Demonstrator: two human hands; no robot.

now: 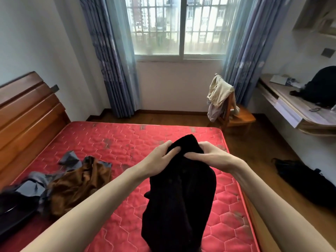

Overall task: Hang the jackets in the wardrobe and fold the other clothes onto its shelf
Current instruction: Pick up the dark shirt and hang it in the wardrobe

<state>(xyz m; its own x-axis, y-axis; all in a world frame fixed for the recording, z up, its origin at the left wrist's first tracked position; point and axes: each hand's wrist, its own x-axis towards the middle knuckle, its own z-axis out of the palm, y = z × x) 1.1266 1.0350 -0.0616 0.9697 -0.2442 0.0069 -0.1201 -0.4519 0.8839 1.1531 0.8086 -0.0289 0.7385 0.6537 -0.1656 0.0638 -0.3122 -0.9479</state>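
Black fleecy garment [181,188], gripped at its top by both hands — left hand [161,157], right hand [211,157] — over the red quilted mattress [112,142], probably needs spreading flat before folding.

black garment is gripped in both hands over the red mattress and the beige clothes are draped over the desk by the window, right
Not quite. The beige clothes are draped over the wooden chair, not the desk; the head view shows this. The rest holds: the left hand and right hand both grip the black garment over the red mattress.
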